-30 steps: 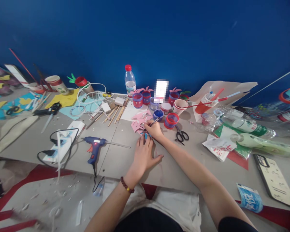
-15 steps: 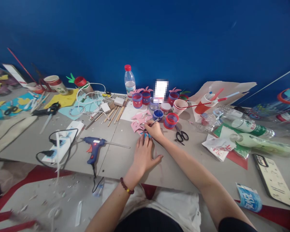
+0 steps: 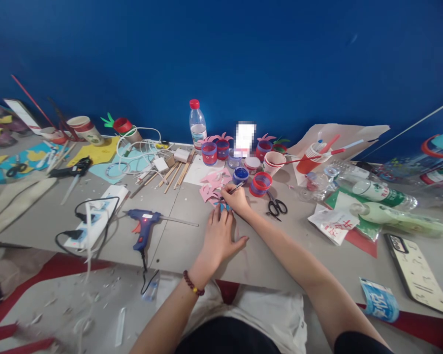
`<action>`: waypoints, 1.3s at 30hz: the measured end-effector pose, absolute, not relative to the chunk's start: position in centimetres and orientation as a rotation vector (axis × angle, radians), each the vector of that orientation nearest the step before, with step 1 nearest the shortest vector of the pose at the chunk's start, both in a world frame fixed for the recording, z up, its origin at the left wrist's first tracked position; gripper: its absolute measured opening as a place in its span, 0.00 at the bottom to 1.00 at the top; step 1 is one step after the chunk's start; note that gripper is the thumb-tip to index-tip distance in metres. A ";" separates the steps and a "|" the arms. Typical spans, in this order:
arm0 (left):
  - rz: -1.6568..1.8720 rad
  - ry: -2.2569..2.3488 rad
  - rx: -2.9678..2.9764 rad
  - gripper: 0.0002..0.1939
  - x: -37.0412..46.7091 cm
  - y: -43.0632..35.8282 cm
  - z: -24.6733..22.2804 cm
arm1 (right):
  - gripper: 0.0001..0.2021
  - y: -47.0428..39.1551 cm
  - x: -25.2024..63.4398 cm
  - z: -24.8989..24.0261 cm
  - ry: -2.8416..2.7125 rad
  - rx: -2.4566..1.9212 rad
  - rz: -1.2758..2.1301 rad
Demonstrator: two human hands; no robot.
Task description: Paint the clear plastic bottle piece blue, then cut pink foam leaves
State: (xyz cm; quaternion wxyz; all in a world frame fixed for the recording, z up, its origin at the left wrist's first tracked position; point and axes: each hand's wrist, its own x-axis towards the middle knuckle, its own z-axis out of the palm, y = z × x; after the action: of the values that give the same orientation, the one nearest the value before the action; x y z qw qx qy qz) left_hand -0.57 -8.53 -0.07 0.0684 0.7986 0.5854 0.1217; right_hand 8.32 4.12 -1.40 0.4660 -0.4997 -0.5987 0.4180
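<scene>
My right hand (image 3: 235, 197) is closed around a slim dark pen (image 3: 239, 186), its tip over a small blue paper piece (image 3: 225, 206) on the table. Flat on the tabletop, my left hand (image 3: 220, 237) has its fingers stretched and its fingertips at the lower edge of that blue piece. Pink paper cut-outs (image 3: 210, 186) lie just beyond both hands. Behind the pen stands a small jar of blue paint (image 3: 240, 175), and a red and blue ring-shaped cup (image 3: 260, 184) is to its right. Black-handled scissors (image 3: 277, 207) rest right of my right wrist.
A blue glue gun (image 3: 143, 222) lies left of my hands, its cord over the table edge. Further left is a power strip (image 3: 96, 219). A clear bottle (image 3: 198, 129) stands at the back. Plastic bottles (image 3: 384, 191) and a phone (image 3: 417, 273) lie on the right.
Both hands stay in almost the same place, with the pen still over the blue paper. Only a slight shift of the camera view shows.
</scene>
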 end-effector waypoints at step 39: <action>0.405 1.758 2.431 0.38 -0.6 -8.5 -0.2 | 0.14 4.1 9.5 -1.6 -1.494 -1.302 0.912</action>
State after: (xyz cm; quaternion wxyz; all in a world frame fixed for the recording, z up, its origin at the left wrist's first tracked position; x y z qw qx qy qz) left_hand -0.64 -8.53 -0.21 0.0570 0.8017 0.5798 0.1335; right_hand 9.51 4.06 -1.59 0.4619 -0.5293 -0.6075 0.3707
